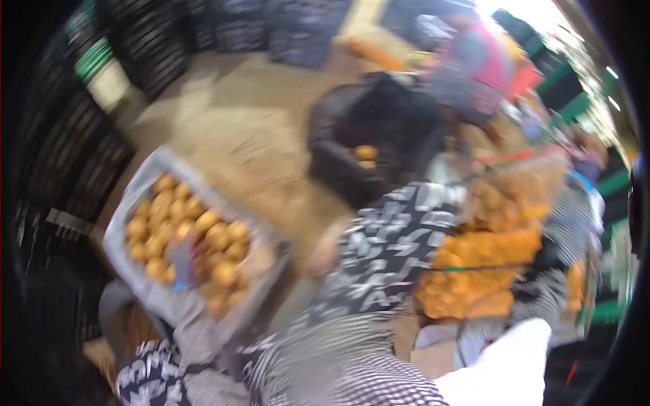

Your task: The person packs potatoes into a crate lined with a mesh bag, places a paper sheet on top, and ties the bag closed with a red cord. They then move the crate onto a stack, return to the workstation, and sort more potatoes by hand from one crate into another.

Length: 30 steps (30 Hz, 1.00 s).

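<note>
The left hand point(181, 256), gloved and blurred, reaches down among the round yellow fruit point(157, 233) in a lined crate point(120, 215), touching the pile; how far its fingers are bent, and whether they have hold of any, cannot be told; the right hand point(590, 150) is stretched out beyond the bags of orange fruit point(474, 250), too smeared to tell its opening or its grip; between the crate and the bags, farther off, a dark bin point(325, 149) shows more yellow fruit inside; past it is a person in pink point(491, 57); dark stacked crates point(233, 27) stand behind.
</note>
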Each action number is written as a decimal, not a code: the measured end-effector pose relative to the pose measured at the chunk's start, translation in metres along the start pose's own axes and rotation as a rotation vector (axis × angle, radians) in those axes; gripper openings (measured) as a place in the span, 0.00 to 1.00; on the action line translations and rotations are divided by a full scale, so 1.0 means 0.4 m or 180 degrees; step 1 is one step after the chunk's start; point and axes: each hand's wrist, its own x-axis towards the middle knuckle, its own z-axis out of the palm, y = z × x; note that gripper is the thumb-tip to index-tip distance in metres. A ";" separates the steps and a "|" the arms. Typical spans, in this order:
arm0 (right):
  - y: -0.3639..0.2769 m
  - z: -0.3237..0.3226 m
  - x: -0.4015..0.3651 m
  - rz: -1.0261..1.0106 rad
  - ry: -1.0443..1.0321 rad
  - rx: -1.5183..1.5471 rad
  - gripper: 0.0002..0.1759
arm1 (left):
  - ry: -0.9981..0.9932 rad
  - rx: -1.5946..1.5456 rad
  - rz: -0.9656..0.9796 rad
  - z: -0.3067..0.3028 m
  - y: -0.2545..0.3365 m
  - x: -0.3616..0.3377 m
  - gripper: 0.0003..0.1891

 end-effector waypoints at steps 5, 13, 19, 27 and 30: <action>-0.114 0.330 -0.318 0.0434 -0.1292 0.1241 0.17 | -0.0669 -0.0759 0.0519 0.088 0.185 -0.127 0.31; -0.511 0.508 -1.117 0.1235 -0.5024 0.2715 0.26 | -0.1159 -0.1301 0.0024 0.144 0.240 -0.343 0.36; -0.563 0.514 -1.213 -0.0401 -0.4818 0.2086 0.22 | -0.1570 -0.1297 -0.0150 0.175 0.163 -0.338 0.40; -0.491 0.549 -1.244 0.1509 -0.5263 0.2270 0.24 | -0.1255 -0.1948 -0.0555 0.185 0.127 -0.319 0.36; -0.509 0.546 -1.262 0.1954 -0.5390 0.2552 0.28 | -0.1059 -0.1106 -0.0472 0.193 0.151 -0.315 0.38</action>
